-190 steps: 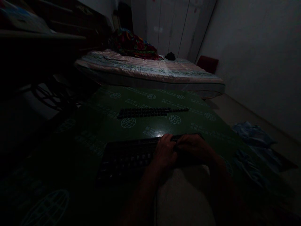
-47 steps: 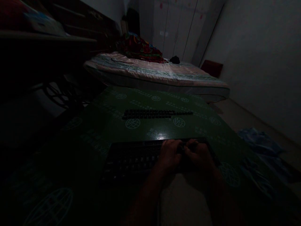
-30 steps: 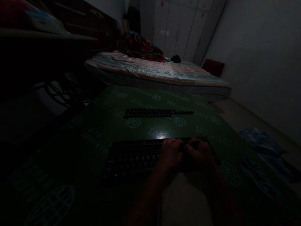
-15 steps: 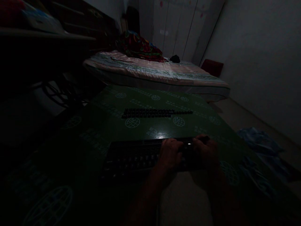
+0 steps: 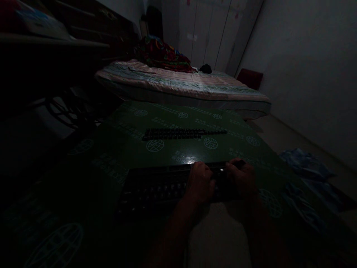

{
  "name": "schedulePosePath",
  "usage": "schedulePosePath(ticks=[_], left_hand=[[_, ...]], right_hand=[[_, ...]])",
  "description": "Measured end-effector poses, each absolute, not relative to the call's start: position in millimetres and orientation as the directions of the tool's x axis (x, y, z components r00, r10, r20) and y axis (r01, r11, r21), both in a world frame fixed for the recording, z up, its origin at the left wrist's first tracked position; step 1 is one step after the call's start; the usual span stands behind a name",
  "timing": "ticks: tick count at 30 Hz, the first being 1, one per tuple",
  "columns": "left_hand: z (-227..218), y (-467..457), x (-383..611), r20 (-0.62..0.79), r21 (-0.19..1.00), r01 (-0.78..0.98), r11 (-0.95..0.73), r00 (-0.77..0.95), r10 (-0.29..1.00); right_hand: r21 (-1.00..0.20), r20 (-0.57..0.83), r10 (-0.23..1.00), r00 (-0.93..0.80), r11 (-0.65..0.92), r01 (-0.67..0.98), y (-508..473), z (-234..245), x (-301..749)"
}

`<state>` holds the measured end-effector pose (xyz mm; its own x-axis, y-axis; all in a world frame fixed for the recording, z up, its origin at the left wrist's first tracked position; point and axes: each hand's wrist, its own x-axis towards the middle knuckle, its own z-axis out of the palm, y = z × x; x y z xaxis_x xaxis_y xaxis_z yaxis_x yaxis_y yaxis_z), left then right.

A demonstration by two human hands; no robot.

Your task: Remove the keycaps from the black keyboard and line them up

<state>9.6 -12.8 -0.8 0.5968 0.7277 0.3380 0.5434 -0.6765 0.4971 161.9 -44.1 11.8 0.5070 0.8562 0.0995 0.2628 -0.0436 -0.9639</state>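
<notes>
A black keyboard (image 5: 156, 190) lies on a green board printed with pale globes. My left hand (image 5: 200, 182) rests over its right half, the fingers curled down and their tips hidden. At the keyboard's right end my right hand (image 5: 242, 176) is closed, thumb and fingers drawn together by the top edge. Something small and dark shows at those fingers, too dim to name. A bright glint sits on the keyboard between the two hands. Farther back, loose black keycaps (image 5: 173, 134) are laid out in rows on the board.
The green board (image 5: 156, 154) reaches to a bed (image 5: 178, 83) with a red patterned blanket (image 5: 164, 56). Crumpled blue cloth (image 5: 306, 163) lies on the right. On the left stands a dark table (image 5: 55, 41) with a wheel under it. The room is very dim.
The whole view has shifted slightly, so things sit a little farther left. Both hands keep nearly the same place on the keyboard, with the left fingers slightly more curled.
</notes>
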Motion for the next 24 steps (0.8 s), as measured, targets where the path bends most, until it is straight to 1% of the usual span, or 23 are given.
schedulePosePath(ticks=[4,8,12,14,16,18,21,24], left_hand=[[-1.7,-13.8,9.2,0.367,0.537,0.524,-0.661,0.561,0.742],[0.7,-16.2,10.2,0.33,0.571,0.563,-0.597,0.508,0.795],[3.5,-18.5,11.4,0.261,0.551,0.617,-0.561,0.511,0.819],[2.1,-18.3,11.6,0.259,0.54,0.626,-0.562,0.512,0.819],[-0.8,-17.0,11.4,0.291,0.54,0.613,-0.577,0.507,0.811],[-3.2,-14.9,11.0,0.352,0.554,0.579,-0.598,0.488,0.799],[-1.9,-12.1,10.3,0.45,0.598,0.504,-0.624,0.433,0.781],[4.1,-12.2,10.1,0.493,0.65,0.406,-0.643,0.418,0.763]], right_hand=[[-0.967,0.085,0.853,0.515,-0.053,0.248,-45.2,15.7,159.9],[-0.968,0.078,0.848,0.525,-0.06,0.242,-45.2,18.8,157.6],[-0.972,0.081,0.858,0.508,-0.045,0.23,-44.2,15.5,158.7],[-0.977,0.081,0.864,0.497,-0.029,0.21,-43.9,13.3,159.5],[-0.984,0.082,0.866,0.494,-0.01,0.18,-43.9,12.5,159.6],[-0.989,0.08,0.862,0.5,0.005,0.149,-44.1,13.4,158.9],[-0.994,0.071,0.863,0.5,0.018,0.11,-44.8,15.5,157.1],[-0.994,0.081,0.88,0.468,0.039,0.098,-45.4,15.1,155.8]])
